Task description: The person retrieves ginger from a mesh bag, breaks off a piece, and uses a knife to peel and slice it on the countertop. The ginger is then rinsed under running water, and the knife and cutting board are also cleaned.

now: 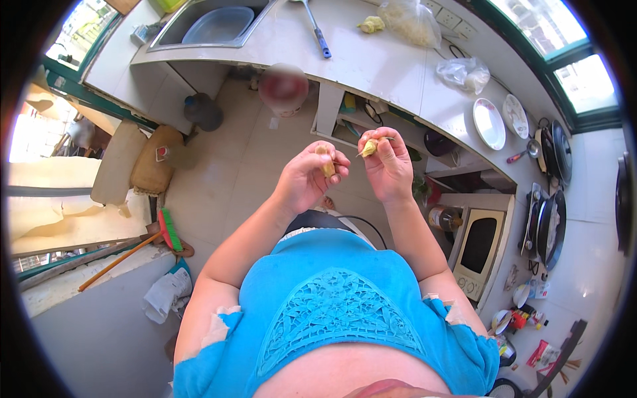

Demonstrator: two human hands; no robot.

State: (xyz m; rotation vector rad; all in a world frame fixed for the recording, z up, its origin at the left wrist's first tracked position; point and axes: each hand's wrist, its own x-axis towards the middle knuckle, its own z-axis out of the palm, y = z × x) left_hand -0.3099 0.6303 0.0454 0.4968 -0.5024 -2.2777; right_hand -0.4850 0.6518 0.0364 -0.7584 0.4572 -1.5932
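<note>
Raised before my body, my left hand [314, 174] grips a small tan piece of what looks like ginger root [326, 161] between thumb and fingers. Close on its right, my right hand [389, 164] pinches a pale yellow piece of root [369, 148], with a thin pointed bit sticking out towards the left hand. The two pieces are apart. A similar pale yellow knobbly piece [371, 24] lies on the white counter, beside a clear plastic bag [410, 22] with pale contents.
Along the counter [278, 45] are a sink with a plastic basin [219, 25], a spatula [318, 35], another plastic bag [464, 74], plates [489, 124] and a gas stove [535, 226]. Below stand a bucket [283, 89] and a microwave oven [477, 248]. A broom [170, 229] leans at left.
</note>
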